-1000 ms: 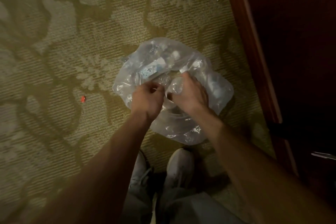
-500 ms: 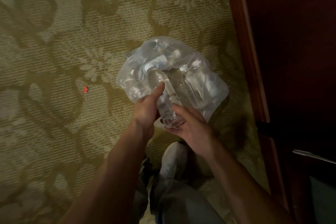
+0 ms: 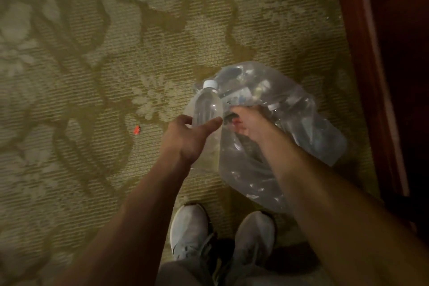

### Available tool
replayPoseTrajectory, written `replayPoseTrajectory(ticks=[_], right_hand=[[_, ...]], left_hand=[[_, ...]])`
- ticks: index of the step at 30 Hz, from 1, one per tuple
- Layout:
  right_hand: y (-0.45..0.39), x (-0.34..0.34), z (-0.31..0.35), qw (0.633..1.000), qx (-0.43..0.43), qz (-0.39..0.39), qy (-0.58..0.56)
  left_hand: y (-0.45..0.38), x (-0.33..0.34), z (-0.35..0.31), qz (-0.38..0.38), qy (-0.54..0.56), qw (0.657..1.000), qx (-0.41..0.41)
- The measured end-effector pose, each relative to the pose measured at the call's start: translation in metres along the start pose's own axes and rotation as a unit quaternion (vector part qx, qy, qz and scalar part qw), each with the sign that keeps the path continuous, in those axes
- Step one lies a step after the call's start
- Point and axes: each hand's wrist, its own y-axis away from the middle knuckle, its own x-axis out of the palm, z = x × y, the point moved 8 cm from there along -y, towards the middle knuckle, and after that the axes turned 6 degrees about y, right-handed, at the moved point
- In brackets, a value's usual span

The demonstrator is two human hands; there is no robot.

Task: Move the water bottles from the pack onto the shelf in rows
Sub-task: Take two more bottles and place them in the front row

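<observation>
I am standing on the patterned olive carpet (image 3: 92, 76), where a small red scrap (image 3: 136, 129) is lying at the left. My left hand (image 3: 188, 139) is holding one clear plastic water bottle with a white cap (image 3: 205, 104) upright, thumb and fingers (image 3: 214, 122) curling round its middle, forearm reaching forward and down. Just beside it, my right hand (image 3: 249, 123) is reaching into the crumpled clear plastic pack wrap (image 3: 301, 127) on the floor; whether those fingers are gripping anything I cannot tell. Further bottles are showing dimly inside the wrap. Dark red wooden furniture (image 3: 362, 53) is running along the right edge; no shelf surface is showing. Judgement: extraction step in hand; next move calls for carrying the bottle to the shelf.
</observation>
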Motion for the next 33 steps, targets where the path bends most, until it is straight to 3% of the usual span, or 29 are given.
replayPoseTrajectory(ticks=[2,8,13,17,23,33], right_hand=[[-0.004,0.021,0.002,0.999,0.02,0.038,-0.019],[-0.004,0.042,0.007,0.98,0.032,0.058,-0.188],[0.007,0.008,-0.015,0.998,0.038,0.033,-0.022],[0.03,-0.037,-0.023,0.999,0.046,0.004,-0.001],[0.102,-0.082,-0.033,0.997,0.018,-0.054,0.044],[0.317,-0.121,-0.026,0.998,0.033,-0.044,-0.042]], left_hand=[[-0.006,0.004,-0.003,0.005,-0.012,1.0,0.0],[-0.005,0.009,-0.01,0.012,-0.028,0.999,0.011],[0.007,-0.001,-0.013,0.009,-0.054,0.998,0.011],[0.026,-0.001,-0.008,0.008,-0.057,0.998,0.01],[0.079,0.014,-0.01,0.045,-0.001,0.999,0.003],[0.241,0.019,-0.083,0.146,0.059,0.987,-0.043]])
